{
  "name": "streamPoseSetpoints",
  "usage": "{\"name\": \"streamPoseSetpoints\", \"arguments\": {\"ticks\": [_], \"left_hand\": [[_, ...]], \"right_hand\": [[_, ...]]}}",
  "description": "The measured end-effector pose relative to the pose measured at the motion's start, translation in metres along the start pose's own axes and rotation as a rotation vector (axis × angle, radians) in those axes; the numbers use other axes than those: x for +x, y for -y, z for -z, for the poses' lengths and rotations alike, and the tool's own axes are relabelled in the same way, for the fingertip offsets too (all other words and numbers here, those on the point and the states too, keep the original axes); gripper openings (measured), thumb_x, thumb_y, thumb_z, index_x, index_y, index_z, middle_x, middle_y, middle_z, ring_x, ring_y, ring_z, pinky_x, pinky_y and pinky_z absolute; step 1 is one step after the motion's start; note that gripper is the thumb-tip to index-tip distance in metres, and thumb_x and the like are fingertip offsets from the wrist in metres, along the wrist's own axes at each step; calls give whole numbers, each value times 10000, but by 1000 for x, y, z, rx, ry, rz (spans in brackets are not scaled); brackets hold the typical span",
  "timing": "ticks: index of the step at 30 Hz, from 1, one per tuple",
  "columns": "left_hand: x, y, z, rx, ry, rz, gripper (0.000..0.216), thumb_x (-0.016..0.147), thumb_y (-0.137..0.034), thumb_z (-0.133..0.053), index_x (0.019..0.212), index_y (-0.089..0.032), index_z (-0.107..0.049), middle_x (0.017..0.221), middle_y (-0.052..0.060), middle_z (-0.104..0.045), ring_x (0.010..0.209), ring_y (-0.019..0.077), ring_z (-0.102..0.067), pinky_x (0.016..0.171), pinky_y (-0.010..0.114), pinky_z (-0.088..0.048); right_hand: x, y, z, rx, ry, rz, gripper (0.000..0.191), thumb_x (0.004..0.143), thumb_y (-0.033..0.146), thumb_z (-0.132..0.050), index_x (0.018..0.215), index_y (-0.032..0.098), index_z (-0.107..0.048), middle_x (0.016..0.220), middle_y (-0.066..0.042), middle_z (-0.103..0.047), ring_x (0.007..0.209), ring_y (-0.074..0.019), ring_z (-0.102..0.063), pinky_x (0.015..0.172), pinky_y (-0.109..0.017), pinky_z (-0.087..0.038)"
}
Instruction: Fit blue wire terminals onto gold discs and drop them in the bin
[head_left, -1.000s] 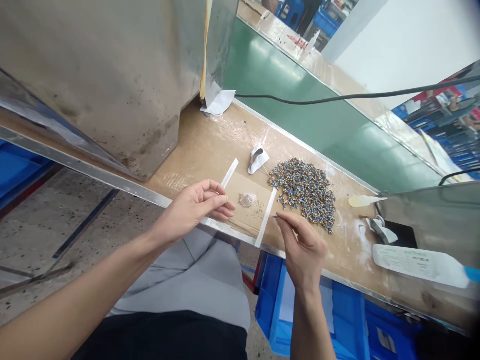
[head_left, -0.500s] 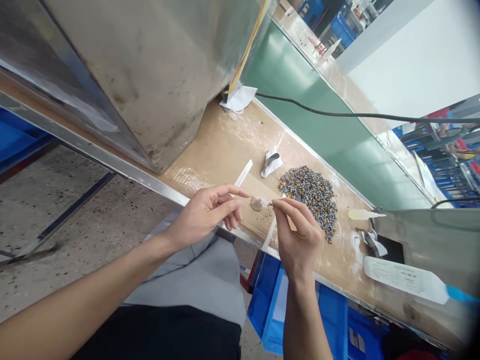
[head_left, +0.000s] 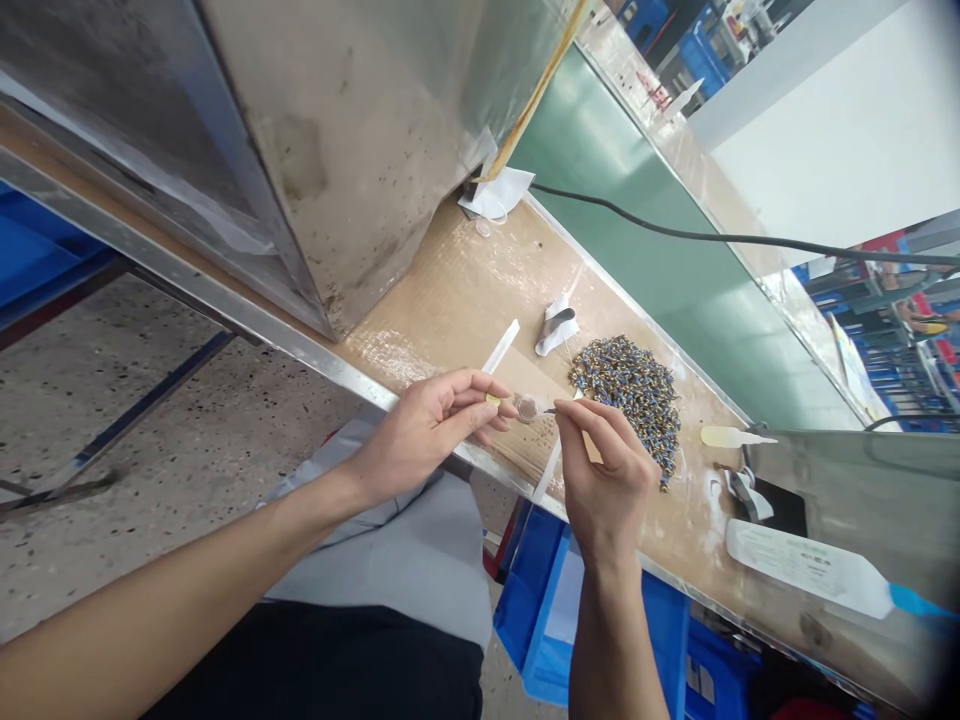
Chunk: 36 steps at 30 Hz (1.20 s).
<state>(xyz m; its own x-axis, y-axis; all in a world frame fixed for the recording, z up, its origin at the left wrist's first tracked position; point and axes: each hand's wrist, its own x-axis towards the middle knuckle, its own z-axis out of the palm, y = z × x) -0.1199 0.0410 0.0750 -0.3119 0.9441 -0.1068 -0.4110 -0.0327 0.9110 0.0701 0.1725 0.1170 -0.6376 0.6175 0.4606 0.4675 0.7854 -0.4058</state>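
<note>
My left hand [head_left: 435, 425] is closed in a loose pinch, with a small yellow piece [head_left: 493, 399] showing between thumb and fingers. Facing it, my right hand [head_left: 607, 465] pinches a thin dark piece [head_left: 550, 410], most of which the fingertips hide. Between the two hands is a small round, see-through piece [head_left: 528, 407]; whether it lies on the bench or is held up I cannot tell. Just beyond the right hand is a pile of small blue and gold metal-looking parts [head_left: 626, 390].
The brown-covered bench [head_left: 442, 300] carries a white strip [head_left: 500, 346], a scrap of white paper [head_left: 556, 325], a small pointed bottle [head_left: 724, 437] and a large white bottle [head_left: 806, 567]. A metal housing [head_left: 360, 130] stands at left. Blue bins [head_left: 532, 620] sit below the bench edge.
A yellow piece now shows in my left hand, whose thumb and fingers have closed together. My right hand keeps its pinch. The whole view has shifted slightly.
</note>
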Motion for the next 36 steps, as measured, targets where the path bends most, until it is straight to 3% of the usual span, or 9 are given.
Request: {"name": "streamPoseSetpoints", "arguments": {"ticks": [7,12,29,36], "left_hand": [[-1,5,-14,-91,-69,39,202,1044,-302,-797,1209,-196,-750,1117,82,-891,1012,246,-856,865,357,-701],[-3,12,-27,-94,-79,57,247,1094,-341,-734,1283,-181,-735,1185,113,-877,1086,264,-846,917,389,-700],[-2,15,-26,-31,-37,60,265,1126,-379,-686,1324,-207,-719,1247,118,-869,1120,280,-843,946,418,-697],[-4,16,-27,-1,-17,62,277,1146,-394,-663,1361,-227,-713,1307,105,-860,1161,261,-837,996,388,-663]], "right_hand": [[0,1,2,-41,37,64,212,1107,183,-676,1172,287,-849,1140,-43,-824,1058,-222,-797,967,-388,-621],[0,-1,5,5,-40,30,196,1087,169,-709,1149,283,-856,1127,-36,-824,1052,-215,-795,968,-393,-628],[3,-13,-7,-10,-77,-11,201,1110,209,-683,1170,285,-860,1158,-53,-830,1089,-228,-802,984,-422,-650],[-5,3,0,111,-212,-74,170,1059,186,-771,1144,296,-868,1121,-36,-829,1030,-216,-801,955,-420,-664]]}}
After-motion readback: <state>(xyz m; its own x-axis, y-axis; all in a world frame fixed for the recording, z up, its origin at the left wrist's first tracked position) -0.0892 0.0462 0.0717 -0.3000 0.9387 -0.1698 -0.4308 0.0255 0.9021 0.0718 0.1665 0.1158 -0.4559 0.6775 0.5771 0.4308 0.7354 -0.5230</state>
